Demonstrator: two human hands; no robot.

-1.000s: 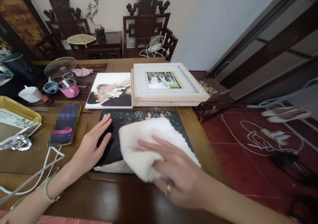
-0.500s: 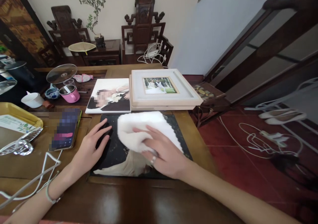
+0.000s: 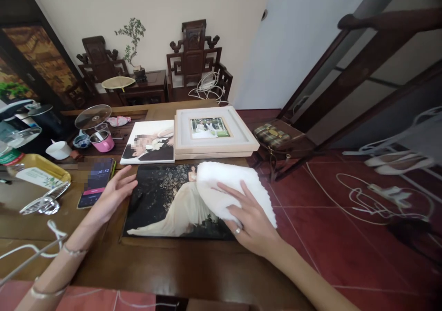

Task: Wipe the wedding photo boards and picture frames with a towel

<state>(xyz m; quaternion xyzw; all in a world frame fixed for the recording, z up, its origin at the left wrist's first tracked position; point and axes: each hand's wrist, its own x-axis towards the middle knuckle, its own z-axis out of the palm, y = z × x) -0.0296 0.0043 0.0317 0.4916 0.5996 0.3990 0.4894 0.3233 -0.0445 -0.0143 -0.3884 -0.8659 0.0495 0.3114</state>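
A dark photo print (image 3: 179, 210) showing a figure in a long pale gown lies flat on the wooden table (image 3: 172, 269). Over its right part rests a white fluffy cloth (image 3: 221, 177), reaching past the print's right edge. My right hand (image 3: 250, 219), a ring on one finger, presses on the cloth and grips a fold of it between thumb and fingers. By the print's left edge is my left hand (image 3: 115, 193), fingers stretched out and holding nothing. Behind the print lie a white-edged photo panel (image 3: 148, 143) and stacked pale picture frames (image 3: 238, 138).
Left of my left hand are a phone (image 3: 96, 184), a bottle of yellow liquid (image 3: 37, 170) and a white cable (image 3: 34, 251). A pink cup (image 3: 102, 141) and a white cup (image 3: 58, 150) stand behind. A plaid bag (image 3: 271, 136) sits beyond the table's right edge.
My right hand has moved the cloth to the right across the print, uncovering the pictured figure. My left hand has shifted left, off the print's edge. The view has tilted and shifted.
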